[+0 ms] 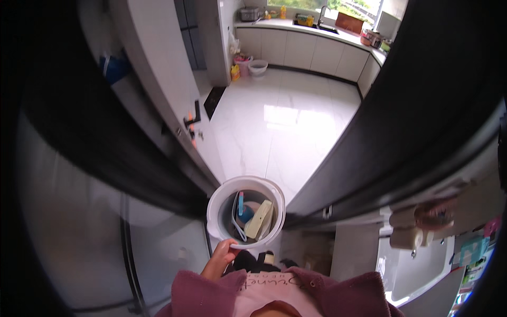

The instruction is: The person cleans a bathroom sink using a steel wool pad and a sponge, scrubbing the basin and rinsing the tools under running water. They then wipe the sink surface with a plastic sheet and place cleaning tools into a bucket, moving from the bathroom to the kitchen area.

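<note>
My left hand (224, 253) grips the near rim of a white plastic bucket (214, 206) held in front of my body. Inside it lie a cream, block-shaped item (259, 220), possibly a sponge, and a blue bottle (245, 214) that looks like a sprayer with a blue and pink upper part. A pale curved strip (237, 229) leans along the bucket's left inner side; I cannot tell whether it is a handle. My right hand is out of view.
A doorway frames the bucket, with a white door (166, 59) and black handle (194, 115) at left. Beyond lies a shiny tiled kitchen floor (253, 138) with a counter (285, 31) along the back. A washbasin (420, 269) is at right, a glass panel (166, 245) at left.
</note>
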Demonstrator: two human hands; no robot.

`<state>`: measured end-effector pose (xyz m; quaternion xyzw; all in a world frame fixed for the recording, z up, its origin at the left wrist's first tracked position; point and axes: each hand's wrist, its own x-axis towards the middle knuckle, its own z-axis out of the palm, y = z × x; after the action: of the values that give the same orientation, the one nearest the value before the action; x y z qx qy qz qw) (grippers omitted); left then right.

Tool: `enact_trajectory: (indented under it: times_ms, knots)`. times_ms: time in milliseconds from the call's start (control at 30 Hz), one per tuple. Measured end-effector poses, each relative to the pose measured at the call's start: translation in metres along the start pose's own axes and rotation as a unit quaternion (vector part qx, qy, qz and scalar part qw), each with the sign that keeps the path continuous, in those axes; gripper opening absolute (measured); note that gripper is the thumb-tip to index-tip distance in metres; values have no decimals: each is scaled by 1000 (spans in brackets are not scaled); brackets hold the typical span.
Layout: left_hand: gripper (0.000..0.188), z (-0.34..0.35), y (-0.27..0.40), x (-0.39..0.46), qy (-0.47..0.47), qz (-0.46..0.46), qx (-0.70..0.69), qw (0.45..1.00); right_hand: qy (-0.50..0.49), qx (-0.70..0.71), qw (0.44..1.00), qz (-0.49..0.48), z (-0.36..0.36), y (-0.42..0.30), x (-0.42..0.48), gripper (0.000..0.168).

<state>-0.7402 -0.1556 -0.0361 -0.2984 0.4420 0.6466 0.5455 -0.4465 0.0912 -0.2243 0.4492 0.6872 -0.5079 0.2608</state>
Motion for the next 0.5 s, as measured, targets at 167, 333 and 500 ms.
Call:
enact_trajectory:
  times_ms: [167,333,500]
  knots:
    - [10,46,67,70,-28,4,9,1000,20,31,999,39,-44,-22,35,17]
    - [8,144,108,109,-7,-9,47,999,54,97,994,17,-88,-73,62,17]
    - [6,226,147,205,49,-49,18,997,62,140,988,-3,-123,-126,95,16]
